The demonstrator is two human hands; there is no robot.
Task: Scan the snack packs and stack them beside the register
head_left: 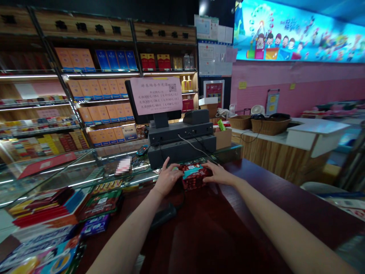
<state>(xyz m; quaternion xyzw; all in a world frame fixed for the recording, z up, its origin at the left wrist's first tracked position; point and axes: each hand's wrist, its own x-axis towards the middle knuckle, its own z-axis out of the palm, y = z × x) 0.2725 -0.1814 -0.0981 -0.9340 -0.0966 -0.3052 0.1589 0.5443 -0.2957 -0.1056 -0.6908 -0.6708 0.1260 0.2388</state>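
A dark red packet with a turquoise label (194,176) lies at the far edge of the dark wooden desk (199,236), in front of the black register (182,133). The left hand (168,178) touches its left end, index finger raised; the right hand (219,174) curves around its right end, so the two hands' grip pinches the packet between them. A black handheld device (163,217) lies nearer, beside the left forearm. Further left are stacked flat packets (48,205), and beyond them stands a glass counter (94,167). A pink printed sheet (156,96) covers the register's screen.
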